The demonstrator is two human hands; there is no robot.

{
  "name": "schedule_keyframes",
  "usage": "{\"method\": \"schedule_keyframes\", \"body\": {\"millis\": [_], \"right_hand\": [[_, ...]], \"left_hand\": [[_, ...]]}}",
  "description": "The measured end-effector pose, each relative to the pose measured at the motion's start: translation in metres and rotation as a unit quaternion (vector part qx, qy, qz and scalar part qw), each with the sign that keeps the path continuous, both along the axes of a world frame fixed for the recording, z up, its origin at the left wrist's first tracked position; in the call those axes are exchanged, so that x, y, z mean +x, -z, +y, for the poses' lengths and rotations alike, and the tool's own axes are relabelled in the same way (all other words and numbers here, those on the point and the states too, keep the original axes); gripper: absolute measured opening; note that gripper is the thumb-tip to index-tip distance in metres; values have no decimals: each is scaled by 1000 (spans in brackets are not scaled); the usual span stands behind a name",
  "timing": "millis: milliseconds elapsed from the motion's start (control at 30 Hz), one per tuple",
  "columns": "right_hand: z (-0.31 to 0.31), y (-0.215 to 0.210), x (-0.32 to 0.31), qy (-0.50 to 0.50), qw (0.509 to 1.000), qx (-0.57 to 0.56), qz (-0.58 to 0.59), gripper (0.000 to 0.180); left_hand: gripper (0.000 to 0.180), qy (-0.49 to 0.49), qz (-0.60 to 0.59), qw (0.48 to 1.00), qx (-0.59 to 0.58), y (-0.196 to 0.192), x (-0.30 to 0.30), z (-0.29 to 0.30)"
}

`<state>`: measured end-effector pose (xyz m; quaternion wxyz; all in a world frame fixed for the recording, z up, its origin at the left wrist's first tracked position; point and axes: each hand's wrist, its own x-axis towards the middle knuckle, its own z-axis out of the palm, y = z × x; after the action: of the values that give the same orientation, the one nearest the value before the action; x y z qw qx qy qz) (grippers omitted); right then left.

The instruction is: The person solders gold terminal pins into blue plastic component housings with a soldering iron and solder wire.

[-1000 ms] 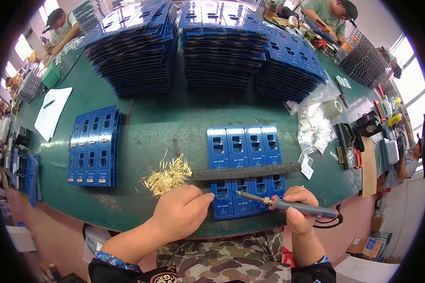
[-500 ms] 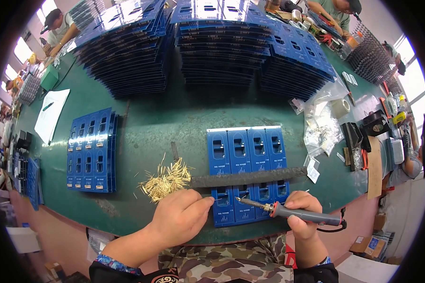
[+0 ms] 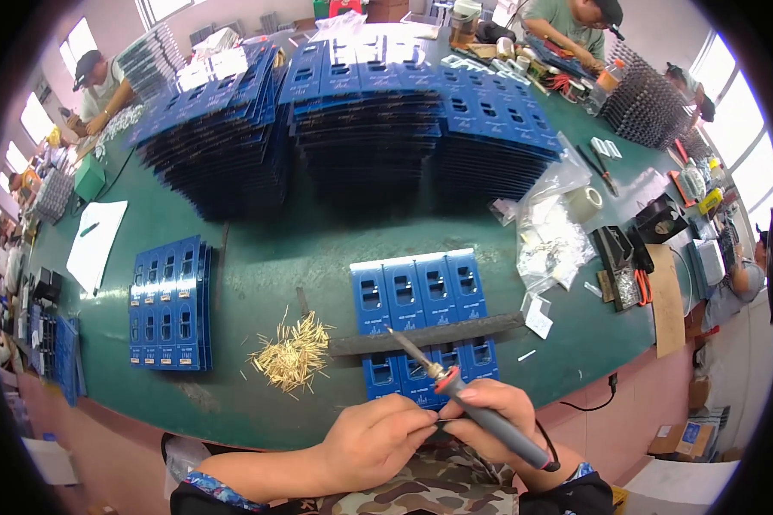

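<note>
My right hand (image 3: 498,408) is closed round the grey handle of a soldering iron (image 3: 507,435), whose metal tip points up and left over a blue circuit board panel (image 3: 404,302). Close against it, at the table's near edge, my left hand (image 3: 378,442) has its fingers pinched together. Something small and dark shows between the two hands, too little of it to name. The panel has rows of rectangular cutouts, and a dark strip (image 3: 429,333) lies across it. Left of the panel is a loose heap of thin gold-coloured pins (image 3: 288,356).
Tall stacks of blue panels (image 3: 365,112) stand at the back. A smaller stack (image 3: 172,300) sits left, near white paper (image 3: 97,245). To the right are a clear plastic bag (image 3: 554,240), a black box (image 3: 614,266) and pliers (image 3: 599,169). Other people work at the far corners.
Both hands have come together toward the near edge. The iron has swung from nearly level to steeply tilted, tip up and off the lower cutouts. The view has shifted too.
</note>
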<state>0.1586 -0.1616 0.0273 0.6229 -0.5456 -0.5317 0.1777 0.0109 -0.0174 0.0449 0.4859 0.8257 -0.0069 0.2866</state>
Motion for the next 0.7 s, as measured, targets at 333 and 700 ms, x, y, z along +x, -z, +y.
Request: {"method": "schedule_keyframes", "body": {"millis": [333,700], "right_hand": [[-22,-18,50,68,997,-24,-30,40],[-31,-22,128,111,973,-71,190,19]], "left_hand": [[21,38,82,991,101,-28,40,4],[14,-78,121,967,212,-17,114,65]]}}
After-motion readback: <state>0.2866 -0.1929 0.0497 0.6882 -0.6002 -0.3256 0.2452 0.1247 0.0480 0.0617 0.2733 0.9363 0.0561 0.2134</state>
